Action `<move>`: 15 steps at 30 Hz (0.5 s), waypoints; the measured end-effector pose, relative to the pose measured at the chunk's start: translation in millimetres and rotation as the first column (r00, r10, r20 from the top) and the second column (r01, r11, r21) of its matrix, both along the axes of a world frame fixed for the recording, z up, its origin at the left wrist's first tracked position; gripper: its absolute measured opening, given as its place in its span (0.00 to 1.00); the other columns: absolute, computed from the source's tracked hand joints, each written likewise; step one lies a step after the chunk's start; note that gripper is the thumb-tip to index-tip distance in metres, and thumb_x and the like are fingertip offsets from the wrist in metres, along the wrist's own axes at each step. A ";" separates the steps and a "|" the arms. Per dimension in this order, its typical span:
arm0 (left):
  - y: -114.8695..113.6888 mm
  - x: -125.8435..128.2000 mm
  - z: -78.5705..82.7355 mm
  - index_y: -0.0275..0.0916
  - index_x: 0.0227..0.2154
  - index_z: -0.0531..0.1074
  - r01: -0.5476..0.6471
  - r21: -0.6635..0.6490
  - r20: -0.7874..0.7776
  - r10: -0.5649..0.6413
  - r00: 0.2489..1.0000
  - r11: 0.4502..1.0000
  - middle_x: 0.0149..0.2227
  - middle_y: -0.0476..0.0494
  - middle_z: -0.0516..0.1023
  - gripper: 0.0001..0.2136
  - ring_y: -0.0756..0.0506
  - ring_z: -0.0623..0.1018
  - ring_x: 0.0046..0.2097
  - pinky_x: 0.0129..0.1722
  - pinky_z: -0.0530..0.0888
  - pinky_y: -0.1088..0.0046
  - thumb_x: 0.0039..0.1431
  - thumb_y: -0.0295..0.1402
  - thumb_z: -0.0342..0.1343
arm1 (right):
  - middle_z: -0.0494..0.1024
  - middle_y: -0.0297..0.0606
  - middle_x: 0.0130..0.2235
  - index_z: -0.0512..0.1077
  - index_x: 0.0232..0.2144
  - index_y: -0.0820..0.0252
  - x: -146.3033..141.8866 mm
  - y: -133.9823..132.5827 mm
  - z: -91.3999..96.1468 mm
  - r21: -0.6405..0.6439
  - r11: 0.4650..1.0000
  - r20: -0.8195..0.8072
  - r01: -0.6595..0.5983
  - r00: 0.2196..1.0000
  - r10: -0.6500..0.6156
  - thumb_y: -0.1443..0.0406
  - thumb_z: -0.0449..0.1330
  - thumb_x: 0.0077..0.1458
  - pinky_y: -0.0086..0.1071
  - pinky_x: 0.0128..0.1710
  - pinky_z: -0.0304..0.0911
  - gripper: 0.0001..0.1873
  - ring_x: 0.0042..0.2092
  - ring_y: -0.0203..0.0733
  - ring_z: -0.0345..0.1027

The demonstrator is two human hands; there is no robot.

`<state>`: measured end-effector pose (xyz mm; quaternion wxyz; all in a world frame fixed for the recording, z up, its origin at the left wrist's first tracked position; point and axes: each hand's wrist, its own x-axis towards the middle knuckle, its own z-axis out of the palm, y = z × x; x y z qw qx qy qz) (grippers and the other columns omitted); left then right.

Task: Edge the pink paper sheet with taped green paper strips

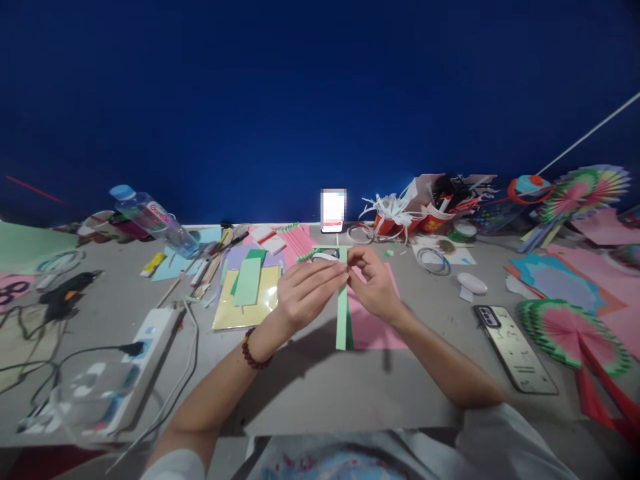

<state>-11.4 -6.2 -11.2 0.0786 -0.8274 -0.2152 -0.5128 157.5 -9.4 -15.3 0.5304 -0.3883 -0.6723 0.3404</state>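
A long light green paper strip (342, 320) hangs upright between my two hands, with a darker green edge beside its lower end. Another pale green strip runs crosswise at its top. My left hand (310, 290) has its fingers laid together, their tips closed on the strip from the left. From the right, my right hand (373, 280) pinches the strip near its top with bent fingers. Behind and below the strip lies a pink paper sheet (375, 320). The exact grip at the fingertips is partly hidden.
Left stand a power strip (145, 363), a glue gun (67, 293), a water bottle (157, 220) and a yellow paper pack (245, 313). A lit phone (333, 212) is at the back. Right are tool cups (435, 219), a phone (515, 347) and a folded paper fan (575, 333).
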 end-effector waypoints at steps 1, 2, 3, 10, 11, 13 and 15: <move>0.4 -0.6 0.9 0.45 0.41 0.77 -0.001 0.019 -0.026 0.002 1.000 1.000 0.42 0.46 0.82 0.11 0.45 0.81 0.46 0.40 0.78 0.69 0.58 0.25 0.57 | 0.69 0.34 0.35 0.64 0.36 0.54 0.5 0.6 0.3 0.004 1.000 -0.001 0.000 1.000 0.000 0.69 0.55 0.56 0.34 0.39 0.64 0.06 0.37 0.38 0.67; 1.0 -1.1 1.7 0.45 0.40 0.77 -0.004 0.051 -0.049 0.007 0.999 0.999 0.41 0.46 0.82 0.10 0.45 0.81 0.45 0.39 0.78 0.69 0.58 0.25 0.58 | 0.69 0.34 0.34 0.64 0.36 0.54 1.1 1.4 0.6 0.007 1.000 -0.002 0.002 1.000 -0.002 0.69 0.55 0.55 0.34 0.39 0.64 0.06 0.37 0.38 0.66; 1.8 -1.7 2.4 0.45 0.39 0.78 -0.009 0.091 -0.069 0.015 0.998 0.996 0.41 0.46 0.82 0.10 0.44 0.81 0.45 0.39 0.78 0.69 0.57 0.25 0.58 | 0.69 0.33 0.34 0.64 0.36 0.54 1.8 2.3 1.0 0.006 1.000 -0.001 0.004 1.000 -0.004 0.69 0.55 0.55 0.33 0.39 0.64 0.06 0.37 0.38 0.66; 7.7 -5.4 5.6 0.46 0.37 0.77 0.064 -0.034 -0.110 -0.068 0.992 0.997 0.39 0.48 0.83 0.08 0.45 0.80 0.43 0.42 0.76 0.66 0.56 0.27 0.59 | 0.69 0.31 0.31 0.66 0.32 0.55 7.2 9.8 0.9 -0.069 0.993 -0.004 -0.092 0.996 0.092 0.67 0.58 0.52 0.32 0.36 0.64 0.04 0.33 0.35 0.65; 7.5 -5.5 6.4 0.45 0.38 0.76 0.100 -0.100 -0.061 -0.107 0.992 0.990 0.39 0.47 0.82 0.09 0.45 0.79 0.44 0.43 0.75 0.66 0.57 0.26 0.58 | 0.69 0.31 0.30 0.66 0.31 0.56 7.7 10.3 0.7 -0.104 0.988 -0.032 -0.119 0.993 0.116 0.66 0.59 0.52 0.32 0.35 0.64 0.04 0.32 0.35 0.65; 5.9 -5.3 8.1 0.44 0.40 0.76 0.168 -0.220 0.065 -0.158 0.985 0.961 0.39 0.45 0.82 0.10 0.45 0.79 0.45 0.44 0.75 0.65 0.57 0.25 0.57 | 0.70 0.30 0.29 0.66 0.31 0.56 7.8 10.1 1.1 -0.182 0.967 -0.093 -0.178 0.982 0.163 0.64 0.60 0.52 0.32 0.34 0.64 0.05 0.30 0.34 0.66; 3.7 -4.2 9.3 0.42 0.40 0.76 0.197 -0.325 0.184 -0.143 0.972 0.925 0.39 0.44 0.81 0.09 0.45 0.79 0.43 0.43 0.75 0.65 0.58 0.25 0.56 | 0.72 0.31 0.28 0.66 0.31 0.56 6.8 8.9 2.9 -0.260 0.934 -0.153 -0.243 0.966 0.209 0.62 0.62 0.52 0.32 0.33 0.65 0.08 0.30 0.35 0.68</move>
